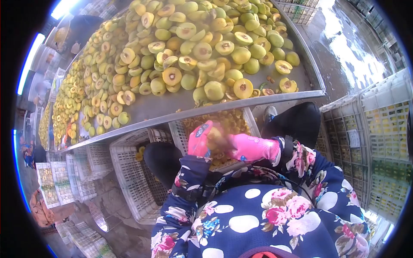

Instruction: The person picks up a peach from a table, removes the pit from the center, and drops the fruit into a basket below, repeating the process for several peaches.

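Observation:
My left hand (199, 139), in a pink glove, is closed around a yellow-green stone fruit (216, 138) that is smeared by motion. My right hand (254, 147), gloved in pink too, is curled closed against the fruit's right side; what its fingers grip, if anything, is blurred. Both hands are above a white plastic crate (175, 134) holding many small yellow-brown fruit pieces (228, 121). Just beyond them, a metal-rimmed table (180, 112) bears a large heap of halved yellow-green stone fruits (172, 76), many showing brown centres.
Another white crate (124, 172) with a few fruit pieces stands at the left. Tall stacked crates (370, 129) rise close on the right, and more stacks (64, 180) stand at the far left. The wet floor (340, 47) shines at the upper right. A person (77, 32) is at the far upper left.

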Motion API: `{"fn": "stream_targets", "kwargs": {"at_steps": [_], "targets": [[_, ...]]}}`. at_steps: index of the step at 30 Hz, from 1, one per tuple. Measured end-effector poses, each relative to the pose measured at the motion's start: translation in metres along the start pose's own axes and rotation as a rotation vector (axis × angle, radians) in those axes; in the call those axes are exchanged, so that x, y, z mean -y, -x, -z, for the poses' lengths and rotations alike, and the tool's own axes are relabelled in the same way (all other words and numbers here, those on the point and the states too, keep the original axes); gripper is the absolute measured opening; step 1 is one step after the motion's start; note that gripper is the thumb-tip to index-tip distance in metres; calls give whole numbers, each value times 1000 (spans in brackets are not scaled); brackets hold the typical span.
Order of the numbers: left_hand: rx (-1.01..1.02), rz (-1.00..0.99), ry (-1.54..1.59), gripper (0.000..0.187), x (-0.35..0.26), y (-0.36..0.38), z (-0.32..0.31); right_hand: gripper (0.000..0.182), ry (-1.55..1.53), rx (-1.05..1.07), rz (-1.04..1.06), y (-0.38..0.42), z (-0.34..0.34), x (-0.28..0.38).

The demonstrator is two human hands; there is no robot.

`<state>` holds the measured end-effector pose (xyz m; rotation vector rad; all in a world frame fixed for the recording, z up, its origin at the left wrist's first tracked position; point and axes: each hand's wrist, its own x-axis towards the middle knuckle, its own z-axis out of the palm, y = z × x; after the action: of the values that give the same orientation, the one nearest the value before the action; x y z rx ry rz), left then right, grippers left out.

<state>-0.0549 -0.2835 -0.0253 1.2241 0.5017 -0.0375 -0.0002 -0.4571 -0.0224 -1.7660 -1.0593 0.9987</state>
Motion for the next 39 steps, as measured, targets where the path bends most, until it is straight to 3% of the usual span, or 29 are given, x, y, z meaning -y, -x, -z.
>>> {"fn": "stream_targets", "kwargs": {"at_steps": [4,7,10,14,17,18,19,21,22,23,24,25,26,27,29,31,33,34,35,36,37,38,39], "targets": [[-325,-152,142,23,10,10,-25,23,53,42,-204,3,5,10],[-402,-119,14,18,17,7,-23,21,43,52,-165,6,0,7],[-344,-171,70,16,18,6,-23,20,-579,211,-454,9,4,19],[-192,-154,255,20,10,16,-25,34,-932,298,-342,16,5,39],[-105,-165,230,25,-6,25,-29,33,-1139,343,-335,18,-2,36],[-157,-301,38,26,-9,24,-25,21,-1221,350,-318,16,-2,39],[-209,-434,-156,28,-14,23,-18,19,-1179,361,-292,18,1,42],[-276,-214,430,30,-40,29,4,15,-1094,383,-237,22,12,52],[-291,-310,492,30,-41,22,38,19,-987,406,-279,19,15,38],[-317,-352,480,27,-53,22,73,21,-500,328,-180,14,3,4],[-596,-384,89,23,-76,25,88,22,-18,233,-80,7,-18,-39],[-717,-385,-143,24,-88,27,112,24,464,128,23,5,-28,-62],[-675,-468,-670,30,-91,23,156,24,395,114,-23,8,-25,-62],[-822,-234,-1168,32,-112,27,148,25,321,101,-67,9,-22,-59],[-888,-362,-1446,30,-122,6,152,25,186,87,-135,7,-17,-54],[-573,-544,-1411,31,-133,-29,139,25,56,83,-180,2,-15,-48],[-485,-676,-1461,31,-131,-74,108,25,90,-15,143,5,-16,-63],[-458,-684,-1419,27,-126,-97,93,26,171,-78,59,8,-22,-70],[-406,-367,-1539,20,-140,-102,65,27,82,-43,-33,11,-18,-62],[-535,-494,-1417,21,-108,-143,67,28,-3,-16,-128,15,-12,-52],[-458,-379,-1381,21,-123,-138,46,29,-141,64,-454,13,2,-12],[-367,-288,-1265,33,-117,-158,51,30,-229,2,-352,14,-8,-45],[-541,-343,-1227,35,-110,-162,49,27,-56,13,-395,9,2,-15]]}}
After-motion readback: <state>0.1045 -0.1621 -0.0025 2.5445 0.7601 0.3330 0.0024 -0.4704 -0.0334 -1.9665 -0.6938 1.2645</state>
